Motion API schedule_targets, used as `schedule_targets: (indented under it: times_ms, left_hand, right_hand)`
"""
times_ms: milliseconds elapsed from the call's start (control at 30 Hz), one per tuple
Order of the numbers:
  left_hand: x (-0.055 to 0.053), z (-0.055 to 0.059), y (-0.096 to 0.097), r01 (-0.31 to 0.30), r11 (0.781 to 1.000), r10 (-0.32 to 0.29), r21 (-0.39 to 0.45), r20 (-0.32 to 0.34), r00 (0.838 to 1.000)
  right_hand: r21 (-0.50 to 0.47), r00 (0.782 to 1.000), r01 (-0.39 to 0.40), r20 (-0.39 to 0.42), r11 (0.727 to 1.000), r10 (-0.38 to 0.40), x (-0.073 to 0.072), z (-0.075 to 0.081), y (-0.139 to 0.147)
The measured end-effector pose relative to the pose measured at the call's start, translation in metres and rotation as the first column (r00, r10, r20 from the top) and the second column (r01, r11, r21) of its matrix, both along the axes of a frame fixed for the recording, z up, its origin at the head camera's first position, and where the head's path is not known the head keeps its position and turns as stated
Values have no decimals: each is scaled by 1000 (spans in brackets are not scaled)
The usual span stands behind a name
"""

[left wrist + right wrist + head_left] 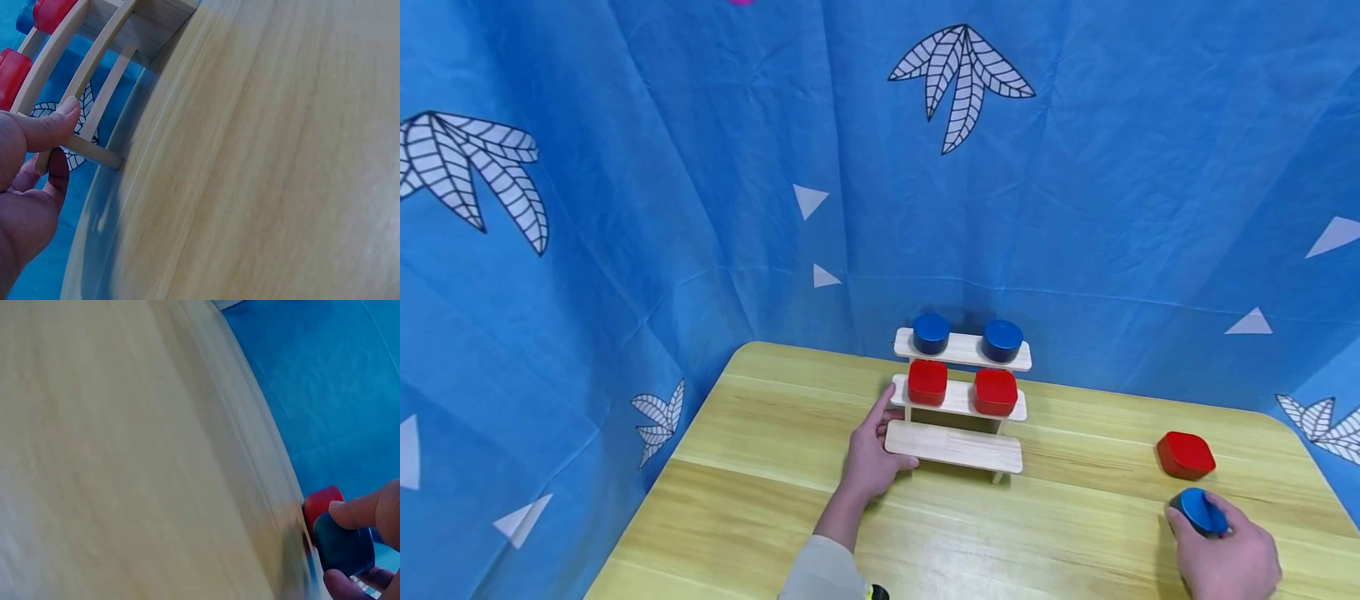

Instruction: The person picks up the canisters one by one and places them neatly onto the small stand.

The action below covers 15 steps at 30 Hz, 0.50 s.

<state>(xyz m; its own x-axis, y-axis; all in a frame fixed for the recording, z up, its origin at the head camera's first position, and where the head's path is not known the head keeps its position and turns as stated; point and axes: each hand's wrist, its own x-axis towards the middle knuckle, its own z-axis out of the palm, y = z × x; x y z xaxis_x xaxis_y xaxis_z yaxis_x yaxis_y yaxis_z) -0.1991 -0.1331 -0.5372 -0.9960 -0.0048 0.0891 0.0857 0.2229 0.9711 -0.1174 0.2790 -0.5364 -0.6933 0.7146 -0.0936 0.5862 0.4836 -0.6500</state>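
Note:
A small three-tier wooden display stand is at the table's back. My left hand grips the left end of its lowest shelf, with the thumb on one side and curled fingers on the other in the left wrist view. Two round blue tins sit on the top shelf and two squarish red tins on the middle one; the lowest shelf is bare. At the right, my right hand pinches a round blue tin between thumb and fingers. Whether this tin touches the table is hard to tell.
Another squarish red tin lies on the table just behind the held blue tin. The wooden tabletop has rounded back corners. A blue patterned curtain hangs close behind and along the left side.

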Motion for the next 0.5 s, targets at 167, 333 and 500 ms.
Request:
schedule_targets:
  times_ms: [167, 333, 500]
  left_hand:
    - [0, 1, 0, -3, 1000, 3, -1, 2, 1000]
    - [-1, 1, 0, -3, 1000, 3, 4, -3, 1000]
    - [0, 1, 0, -4, 1000, 4, 2, 8, 1000]
  right_hand:
    - [-34, 1000, 22, -1, 999, -22, 0, 5, -6]
    - [-48, 998, 11, -62, 999, -14, 0, 12, -13]
    - [-64, 996, -4, -89, 998, -2, 1, 16, -21]
